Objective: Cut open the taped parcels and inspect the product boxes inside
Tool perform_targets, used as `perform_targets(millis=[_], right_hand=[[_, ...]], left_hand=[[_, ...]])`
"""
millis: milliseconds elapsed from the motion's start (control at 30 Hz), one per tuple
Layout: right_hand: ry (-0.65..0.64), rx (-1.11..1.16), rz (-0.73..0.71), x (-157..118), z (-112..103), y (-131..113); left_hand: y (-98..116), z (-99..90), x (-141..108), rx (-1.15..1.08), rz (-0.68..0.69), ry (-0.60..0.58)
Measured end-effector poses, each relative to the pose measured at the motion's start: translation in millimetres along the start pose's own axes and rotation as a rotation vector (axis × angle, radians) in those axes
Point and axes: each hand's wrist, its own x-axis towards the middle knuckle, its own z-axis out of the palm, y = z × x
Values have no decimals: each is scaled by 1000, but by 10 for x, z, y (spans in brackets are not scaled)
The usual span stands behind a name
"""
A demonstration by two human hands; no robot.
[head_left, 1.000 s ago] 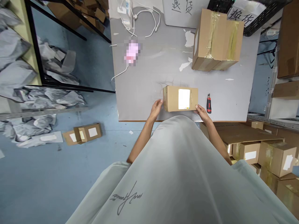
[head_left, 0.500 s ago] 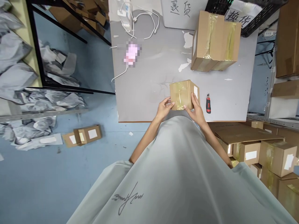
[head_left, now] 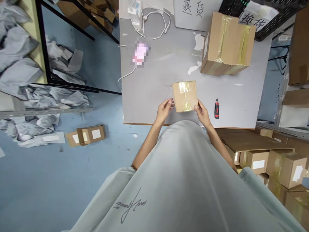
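A small cardboard box (head_left: 185,96) with shiny clear tape down its middle is near the front edge of the grey table (head_left: 149,83). My right hand (head_left: 202,112) grips its lower right corner, thumb on the taped face and fingers along the side. My left hand (head_left: 165,110) is just off the box's left side, fingers apart and slightly curled, holding nothing. A red and black utility knife (head_left: 217,109) lies on the table to the right of my right hand.
Two larger taped boxes (head_left: 228,45) stand at the back right, beside a black crate (head_left: 280,19). White cables (head_left: 156,13) and a blurred pink item (head_left: 140,53) lie at the back left. Stacked cartons (head_left: 258,161) fill the lower right, below the table.
The small box has turned, so its right side with the white label no longer shows. My left hand has come off it, and my right hand has shifted to its lower right corner.
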Motion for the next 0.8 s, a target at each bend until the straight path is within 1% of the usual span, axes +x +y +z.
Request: perform_targets(millis=[100,167,200,300,333,400,467,533,600,700,733,800], right_hand=[[22,22,-5,44,-231,95],[90,-7,5,67,-409,177],[144,-34,9,74,-497,212],[334,-166,-24,79,-728,246],[367,-212,-48,75,-784,229],[351,-284,-89,63,-848,164],[309,-335,-88,50,-853,96],[309,-348,-51,34,-814,72],[301,-280,-6,13,-743,113],[215,-108,40,-35,-572,277],[182,-73,58,-52,-498,343],[124,-55,107,-76,-340,464]], left_hand=[[-115,116,134,-21,-222,60],[-186,238,234,-19,-353,82],[-214,309,281,-20,-390,81],[-263,529,392,-65,-407,4],[-268,596,417,-95,-401,-31],[-268,699,450,-150,-383,-84],[-259,744,466,-168,-350,-106],[-248,713,467,-140,-284,-110],[-239,597,450,-79,-179,-72],[-243,302,379,17,-33,5],[-251,192,345,45,-11,21],[-277,-3,267,91,-18,43]])
